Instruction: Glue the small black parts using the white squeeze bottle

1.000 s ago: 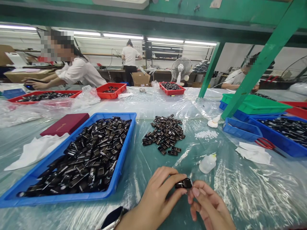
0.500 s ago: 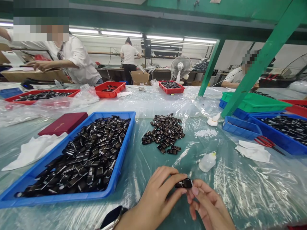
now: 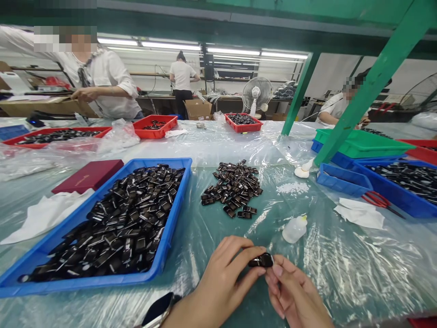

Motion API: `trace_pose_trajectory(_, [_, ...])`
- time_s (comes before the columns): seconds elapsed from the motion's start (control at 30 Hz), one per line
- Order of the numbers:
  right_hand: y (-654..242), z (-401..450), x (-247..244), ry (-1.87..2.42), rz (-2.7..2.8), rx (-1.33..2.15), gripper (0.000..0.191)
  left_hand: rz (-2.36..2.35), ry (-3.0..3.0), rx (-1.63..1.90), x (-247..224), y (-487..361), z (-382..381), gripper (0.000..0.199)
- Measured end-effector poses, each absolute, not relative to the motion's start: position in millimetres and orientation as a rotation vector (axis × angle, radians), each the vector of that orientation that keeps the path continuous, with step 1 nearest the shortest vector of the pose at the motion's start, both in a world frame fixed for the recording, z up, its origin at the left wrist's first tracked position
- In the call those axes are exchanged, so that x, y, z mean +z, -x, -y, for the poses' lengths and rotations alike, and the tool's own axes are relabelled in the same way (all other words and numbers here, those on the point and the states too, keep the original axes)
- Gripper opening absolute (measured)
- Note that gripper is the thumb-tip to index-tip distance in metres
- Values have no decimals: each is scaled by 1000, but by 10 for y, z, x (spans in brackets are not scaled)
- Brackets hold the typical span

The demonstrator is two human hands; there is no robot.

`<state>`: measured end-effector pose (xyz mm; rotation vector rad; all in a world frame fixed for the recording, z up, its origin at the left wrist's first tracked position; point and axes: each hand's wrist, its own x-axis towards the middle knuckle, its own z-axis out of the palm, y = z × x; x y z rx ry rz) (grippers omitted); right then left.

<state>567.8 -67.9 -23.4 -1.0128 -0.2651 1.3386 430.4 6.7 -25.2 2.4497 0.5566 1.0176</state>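
Observation:
My left hand [image 3: 227, 278] pinches a small glossy black part [image 3: 261, 260] between thumb and fingers, low in the middle of the view. At that part's right end, the thumb and forefinger of my right hand [image 3: 293, 284] are pressed together; whether something tiny sits between them is hidden. Ahead of my hands lies a loose pile of similar dark parts [image 3: 235, 187]. A small translucent bottle [image 3: 294, 229] with a yellowish tip lies just beyond my right hand. Behind it are scattered small white pieces [image 3: 292, 189].
On the left stands a blue tray [image 3: 182, 196] heaped with dark parts, beside a maroon box [image 3: 88, 176] and a white cloth [image 3: 44, 218]. Right are a small blue bin [image 3: 343, 180], red-handled scissors [image 3: 375, 198] and a green post [image 3: 372, 86]. Co-workers are beyond the table.
My hands keep their hold with hardly any shift; the lower fingers of my right hand move slightly. The co-worker at the left has moved an arm and shifted right.

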Motion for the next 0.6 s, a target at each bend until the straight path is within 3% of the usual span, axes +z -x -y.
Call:
trace_pose_trajectory(0.43, [-5677,708,-246,1052,313,1342,48,-558,-2444,1019,-239,-4291,-56,24])
trace_pose_trajectory(0.6, [-5737,783,-328,1347,553,1081,53,-578,-2442,1031,-232,-4282,-58,23])
